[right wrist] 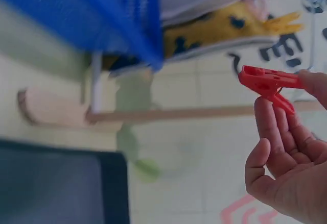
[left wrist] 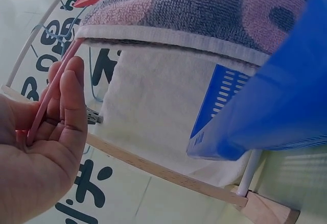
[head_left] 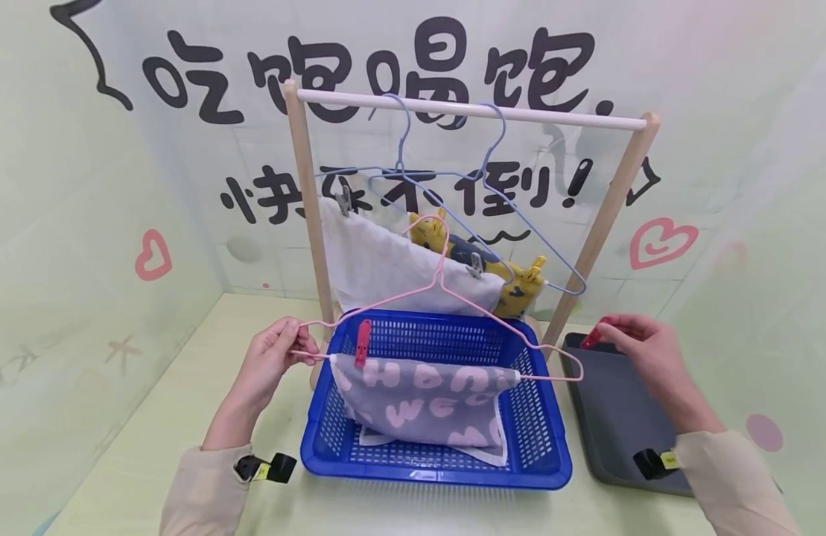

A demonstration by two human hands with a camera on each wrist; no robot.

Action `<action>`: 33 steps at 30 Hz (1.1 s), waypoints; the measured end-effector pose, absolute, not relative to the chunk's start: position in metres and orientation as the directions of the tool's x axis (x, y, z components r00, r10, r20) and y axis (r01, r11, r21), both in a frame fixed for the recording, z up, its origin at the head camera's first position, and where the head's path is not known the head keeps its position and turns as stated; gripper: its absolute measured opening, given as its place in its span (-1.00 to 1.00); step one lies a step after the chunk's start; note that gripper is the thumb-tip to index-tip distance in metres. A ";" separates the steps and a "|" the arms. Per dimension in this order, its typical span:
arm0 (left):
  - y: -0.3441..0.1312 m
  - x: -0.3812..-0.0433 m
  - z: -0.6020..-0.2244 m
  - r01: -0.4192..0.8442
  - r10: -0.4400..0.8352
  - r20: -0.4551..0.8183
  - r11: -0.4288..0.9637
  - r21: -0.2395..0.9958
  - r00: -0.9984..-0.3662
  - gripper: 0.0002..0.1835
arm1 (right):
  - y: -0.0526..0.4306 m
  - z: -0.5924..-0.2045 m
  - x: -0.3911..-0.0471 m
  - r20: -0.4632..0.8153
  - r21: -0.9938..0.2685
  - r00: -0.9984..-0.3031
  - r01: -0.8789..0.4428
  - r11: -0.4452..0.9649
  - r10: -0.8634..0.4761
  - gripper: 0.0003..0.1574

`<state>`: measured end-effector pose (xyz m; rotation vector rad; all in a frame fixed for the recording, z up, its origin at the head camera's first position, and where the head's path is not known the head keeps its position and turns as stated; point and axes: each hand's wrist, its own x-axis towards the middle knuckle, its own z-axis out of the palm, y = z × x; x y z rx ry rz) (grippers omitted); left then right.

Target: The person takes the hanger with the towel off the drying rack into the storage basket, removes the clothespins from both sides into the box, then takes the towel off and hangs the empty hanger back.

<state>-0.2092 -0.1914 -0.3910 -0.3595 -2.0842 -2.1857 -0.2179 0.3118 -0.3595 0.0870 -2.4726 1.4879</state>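
My left hand [head_left: 272,361] grips the left end of a pink hanger [head_left: 441,277], its fingers curled round the wire. Over the hanger's lower bar hangs a grey towel with pink letters [head_left: 426,409], its lower part inside the blue basket. A red clothespin [head_left: 363,344] is clipped on the towel's top edge, near its left end. Off to the right, apart from the hanger, my right hand [head_left: 643,346] pinches another red clothespin [right wrist: 265,83] between thumb and fingers. The right wrist view shows the thumb on one handle and fingertips at the other.
Behind the basket [head_left: 439,476] stands a wooden rack with a white top bar [head_left: 573,117]. Two blue hangers [head_left: 401,162] hang there, bearing a white towel [head_left: 379,260] with grey clips and a yellow patterned cloth [head_left: 520,294] with yellow clips. A dark grey tray [head_left: 620,424] lies at right.
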 end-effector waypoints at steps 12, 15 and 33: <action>-0.189 -0.209 -0.389 0.233 0.091 0.237 -0.048 0.971 -0.967 -0.68 | 0.347 -0.415 -0.234 -0.006 -0.667 -0.978 0.159 0.728 0.207 -0.41; -0.188 -0.209 -0.389 0.228 0.087 0.231 -0.044 0.973 -0.969 -0.68 | 0.349 -0.423 -0.236 -0.030 -0.653 -0.980 0.169 0.738 0.198 -0.47; -0.188 -0.209 -0.389 0.201 0.064 0.204 -0.042 0.979 -0.977 -0.68 | 0.343 -0.446 -0.254 -0.137 -0.488 -0.974 0.223 0.844 0.178 -0.63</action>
